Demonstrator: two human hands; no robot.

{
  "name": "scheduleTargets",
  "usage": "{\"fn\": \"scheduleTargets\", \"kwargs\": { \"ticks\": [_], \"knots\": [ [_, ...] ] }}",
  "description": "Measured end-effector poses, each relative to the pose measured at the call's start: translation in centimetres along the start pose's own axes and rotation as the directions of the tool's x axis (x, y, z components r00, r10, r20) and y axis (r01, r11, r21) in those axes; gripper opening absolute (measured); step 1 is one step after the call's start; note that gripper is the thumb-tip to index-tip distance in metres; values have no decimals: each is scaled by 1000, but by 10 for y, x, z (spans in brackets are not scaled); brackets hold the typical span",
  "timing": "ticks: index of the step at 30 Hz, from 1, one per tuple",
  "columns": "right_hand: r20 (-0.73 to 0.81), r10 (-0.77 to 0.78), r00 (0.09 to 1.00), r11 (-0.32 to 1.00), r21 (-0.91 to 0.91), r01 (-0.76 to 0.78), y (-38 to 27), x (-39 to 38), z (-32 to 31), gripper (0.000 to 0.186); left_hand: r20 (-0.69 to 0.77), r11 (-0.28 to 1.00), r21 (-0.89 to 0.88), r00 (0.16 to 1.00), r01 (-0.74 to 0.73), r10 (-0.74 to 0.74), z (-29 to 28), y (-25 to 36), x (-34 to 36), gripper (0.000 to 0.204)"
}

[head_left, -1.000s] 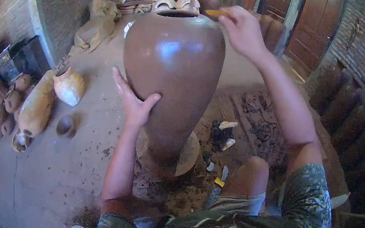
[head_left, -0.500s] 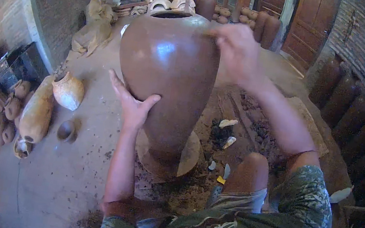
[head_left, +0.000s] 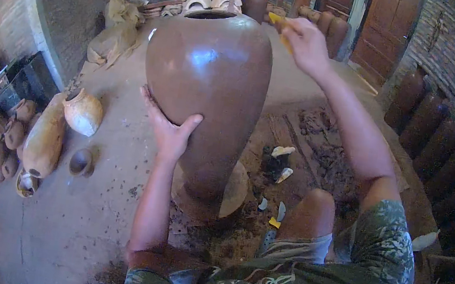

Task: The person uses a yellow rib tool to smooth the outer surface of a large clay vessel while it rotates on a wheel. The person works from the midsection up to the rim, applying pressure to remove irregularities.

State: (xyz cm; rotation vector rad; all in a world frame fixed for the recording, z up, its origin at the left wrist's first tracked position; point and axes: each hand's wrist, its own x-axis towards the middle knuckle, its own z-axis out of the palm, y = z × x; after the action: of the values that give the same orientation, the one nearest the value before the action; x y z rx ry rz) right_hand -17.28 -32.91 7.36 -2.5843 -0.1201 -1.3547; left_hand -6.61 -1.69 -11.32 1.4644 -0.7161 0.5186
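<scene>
A tall brown clay pot [head_left: 208, 73] with a smooth, shiny wall stands upright on a round base [head_left: 236, 194]. Against its left side lies my left hand [head_left: 169, 133], fingers spread and thumb apart on the clay. My right hand [head_left: 308, 45] is closed on a flat yellow scraper [head_left: 275, 18], raised just beyond the pot's right shoulder and apart from the wall. The fingers hide part of the scraper. At the top, the pot's dark mouth [head_left: 215, 16] shows as a narrow oval.
On the floor near my knee lie a yellow piece [head_left: 274, 222] and several pale scraps. Clay crumbs surround the base. To the left are a long tan vessel [head_left: 44, 140], a round jar [head_left: 84, 112] and a small bowl [head_left: 81, 162]. Tall dark pots [head_left: 421, 122] line the right wall.
My right hand has drawn off the pot's shoulder, up and slightly right, and the yellow scraper now shows clearly. The left hand stays on the pot's side.
</scene>
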Motion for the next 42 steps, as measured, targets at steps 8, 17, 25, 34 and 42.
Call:
{"fn": "scheduleTargets", "kwargs": {
  "ticks": [8,17,25,34,42],
  "knots": [
    [-153,33,988,999,23,-30,-62,-27,28,24,-23,980,198,1000,-4,9,-4,13,-6,147],
    [-226,-176,958,984,-44,170,-61,-15,18,25,-77,976,214,996,-34,51,-18,21,3,143],
    [-79,50,996,998,44,-47,-73,-3,23,27,36,998,-63,999,17,-15,-16,7,13,142],
    [-109,-139,984,987,-92,130,-75,1,14,31,-28,986,139,995,-87,92,-26,0,12,143],
    [19,87,996,983,-163,-83,-88,3,15,32,23,995,105,1000,0,-2,-8,-1,-2,144]
  ]
}}
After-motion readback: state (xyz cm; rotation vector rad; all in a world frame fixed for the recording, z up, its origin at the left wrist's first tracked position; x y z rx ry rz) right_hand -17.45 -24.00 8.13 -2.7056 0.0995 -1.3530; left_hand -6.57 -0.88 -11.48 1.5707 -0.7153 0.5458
